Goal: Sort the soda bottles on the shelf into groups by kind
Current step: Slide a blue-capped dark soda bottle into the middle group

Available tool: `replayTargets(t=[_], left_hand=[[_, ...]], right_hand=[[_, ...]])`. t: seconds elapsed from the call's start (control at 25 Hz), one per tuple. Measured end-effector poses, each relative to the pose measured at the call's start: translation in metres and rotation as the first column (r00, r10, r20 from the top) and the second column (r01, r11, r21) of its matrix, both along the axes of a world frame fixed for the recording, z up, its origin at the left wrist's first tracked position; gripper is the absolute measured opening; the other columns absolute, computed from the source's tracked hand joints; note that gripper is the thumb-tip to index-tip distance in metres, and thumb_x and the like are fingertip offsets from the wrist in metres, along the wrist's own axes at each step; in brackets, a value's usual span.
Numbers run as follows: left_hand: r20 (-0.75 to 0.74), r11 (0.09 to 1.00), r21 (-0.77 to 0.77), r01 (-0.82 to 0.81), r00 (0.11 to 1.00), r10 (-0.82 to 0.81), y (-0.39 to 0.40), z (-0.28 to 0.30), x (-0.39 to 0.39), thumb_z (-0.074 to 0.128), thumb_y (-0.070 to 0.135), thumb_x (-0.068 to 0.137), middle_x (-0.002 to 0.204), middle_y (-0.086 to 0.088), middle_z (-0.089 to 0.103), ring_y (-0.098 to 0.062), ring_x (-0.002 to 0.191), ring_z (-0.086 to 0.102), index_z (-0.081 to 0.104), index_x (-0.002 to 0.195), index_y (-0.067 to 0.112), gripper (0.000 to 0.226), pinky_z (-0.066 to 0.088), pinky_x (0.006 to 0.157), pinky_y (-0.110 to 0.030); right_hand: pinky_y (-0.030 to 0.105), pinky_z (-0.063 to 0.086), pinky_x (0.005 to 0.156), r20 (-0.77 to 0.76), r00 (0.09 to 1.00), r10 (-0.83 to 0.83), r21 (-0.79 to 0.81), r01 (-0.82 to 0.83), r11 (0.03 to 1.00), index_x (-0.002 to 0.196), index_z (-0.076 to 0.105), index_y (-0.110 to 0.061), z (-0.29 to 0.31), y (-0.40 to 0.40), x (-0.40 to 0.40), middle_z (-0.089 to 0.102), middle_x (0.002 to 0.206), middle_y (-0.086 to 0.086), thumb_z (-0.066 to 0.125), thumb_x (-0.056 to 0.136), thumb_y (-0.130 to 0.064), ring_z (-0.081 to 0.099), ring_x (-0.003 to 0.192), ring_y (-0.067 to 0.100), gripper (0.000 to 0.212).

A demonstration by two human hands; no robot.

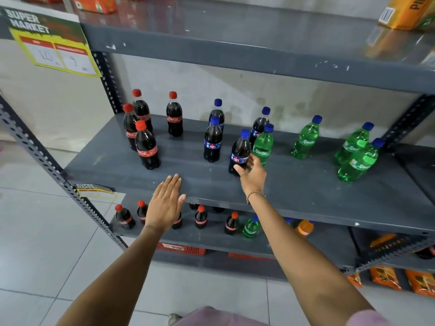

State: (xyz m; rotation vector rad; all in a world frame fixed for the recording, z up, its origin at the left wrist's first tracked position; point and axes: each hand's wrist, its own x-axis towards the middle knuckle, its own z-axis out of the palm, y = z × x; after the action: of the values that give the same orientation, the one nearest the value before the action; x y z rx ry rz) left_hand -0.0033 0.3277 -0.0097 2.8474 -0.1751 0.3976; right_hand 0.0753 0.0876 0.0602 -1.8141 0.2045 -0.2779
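Here both bare arms reach forward to the grey metal shelf (306, 184). The left hand (166, 203) is flat, palm down, fingers straight and together, over the shelf's front edge, gripping nothing. The right hand (251, 172), with a thin bracelet at the wrist, curls loosely around the base of a dark cola bottle with a blue cap and blue label (240, 152), thumb on its left, fingers on its right side; the clasp looks light, not clamped. That bottle stands upright near the front, just beside a green Sprite bottle (263, 144). Red-capped cola bottles (147, 147) cluster at left, more green bottles (357, 161) at right.
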Motion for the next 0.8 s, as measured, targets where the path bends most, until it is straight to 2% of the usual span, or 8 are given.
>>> replayTargets(t=[0.16, 0.24, 0.28, 0.36, 0.44, 0.6, 0.68, 0.8], left_hand=[[0.01, 1.0, -0.024, 0.004, 1.0, -0.003, 0.0, -0.001, 0.0, 0.017, 0.043, 0.099, 0.15, -0.013, 0.037, -0.025, 0.141, 0.026, 0.036, 0.142, 0.003, 0.062, 0.017, 0.117, -0.039], [0.023, 0.999, -0.043, -0.017, 1.0, 0.018, 0.007, -0.001, -0.002, 0.014, 0.044, 0.099, 0.149, -0.013, 0.038, -0.025, 0.141, 0.028, 0.038, 0.141, 0.003, 0.063, 0.016, 0.117, -0.038], [0.034, 0.998, -0.05, -0.038, 0.999, 0.04, 0.014, -0.002, -0.005, 0.013, 0.045, 0.099, 0.149, -0.014, 0.038, -0.026, 0.141, 0.028, 0.038, 0.141, 0.003, 0.064, 0.015, 0.117, -0.037], [0.042, 0.994, -0.072, -0.08, 0.996, 0.083, 0.035, -0.004, -0.013, 0.012, 0.047, 0.098, 0.151, -0.013, 0.033, -0.025, 0.142, 0.025, 0.035, 0.142, 0.003, 0.066, 0.011, 0.117, -0.035], [0.047, 0.987, -0.096, -0.125, 0.99, 0.13, 0.057, -0.006, -0.019, 0.012, 0.048, 0.098, 0.152, -0.014, 0.03, -0.025, 0.142, 0.022, 0.033, 0.143, 0.002, 0.068, 0.011, 0.117, -0.036], [0.055, 0.98, -0.071, -0.184, 0.981, 0.188, 0.104, 0.004, -0.004, 0.02, 0.043, 0.097, 0.151, -0.017, 0.033, -0.029, 0.142, 0.024, 0.034, 0.141, -0.001, 0.064, 0.014, 0.117, -0.042], [0.037, 0.985, -0.055, -0.164, 0.985, 0.167, 0.123, 0.009, 0.008, 0.022, 0.041, 0.097, 0.149, -0.018, 0.035, -0.03, 0.141, 0.025, 0.036, 0.141, -0.001, 0.062, 0.016, 0.117, -0.044], [0.051, 0.999, 0.005, -0.051, 0.997, 0.05, 0.139, 0.004, 0.013, 0.019, 0.042, 0.1, 0.146, -0.017, 0.04, -0.029, 0.139, 0.03, 0.04, 0.138, 0.0, 0.061, 0.016, 0.116, -0.04]], right_hand=[[0.029, 0.045, 0.093, -0.043, 0.998, -0.048, -0.035, 0.047, 0.998, 0.123, 0.044, -0.008, 0.0, 0.002, -0.005, 0.058, 0.11, 0.004, 0.074, 0.074, -0.007, 0.054, 0.099, 0.012, 0.058], [0.029, 0.049, 0.085, -0.017, 0.986, -0.164, -0.079, 0.162, 0.984, 0.108, 0.046, -0.007, -0.01, 0.009, -0.017, 0.057, 0.099, 0.008, 0.072, 0.076, -0.007, 0.057, 0.09, 0.021, 0.042], [0.023, 0.049, 0.079, 0.018, 0.984, -0.179, -0.104, 0.18, 0.978, 0.099, 0.047, -0.007, -0.015, 0.016, -0.025, 0.056, 0.09, 0.009, 0.068, 0.078, -0.004, 0.059, 0.083, 0.024, 0.03], [0.007, 0.041, 0.064, 0.054, 0.995, -0.081, -0.152, 0.088, 0.984, 0.088, 0.05, -0.006, -0.025, 0.037, -0.039, 0.055, 0.078, 0.009, 0.06, 0.08, 0.003, 0.058, 0.07, 0.023, 0.016], [0.008, 0.039, 0.061, 0.009, 0.993, 0.114, -0.184, -0.11, 0.977, 0.087, 0.055, -0.003, -0.027, 0.062, -0.04, 0.059, 0.077, 0.01, 0.06, 0.079, 0.003, 0.054, 0.067, 0.018, 0.011], [0.017, 0.046, 0.075, -0.134, 0.884, 0.447, -0.218, -0.466, 0.857, 0.102, 0.059, -0.009, -0.011, 0.131, -0.024, 0.065, 0.096, 0.008, 0.065, 0.081, -0.012, 0.058, 0.078, 0.012, 0.022], [0.026, 0.049, 0.089, -0.137, 0.863, 0.487, -0.205, -0.506, 0.838, 0.116, 0.053, -0.01, -0.006, 0.167, -0.016, 0.061, 0.116, 0.011, 0.066, 0.081, -0.017, 0.059, 0.1, 0.016, 0.038], [0.037, 0.04, 0.105, -0.106, 0.88, 0.462, -0.163, -0.474, 0.865, 0.131, 0.039, -0.008, 0.001, 0.206, 0.0, 0.048, 0.136, 0.012, 0.071, 0.078, -0.02, 0.046, 0.124, 0.022, 0.064]])
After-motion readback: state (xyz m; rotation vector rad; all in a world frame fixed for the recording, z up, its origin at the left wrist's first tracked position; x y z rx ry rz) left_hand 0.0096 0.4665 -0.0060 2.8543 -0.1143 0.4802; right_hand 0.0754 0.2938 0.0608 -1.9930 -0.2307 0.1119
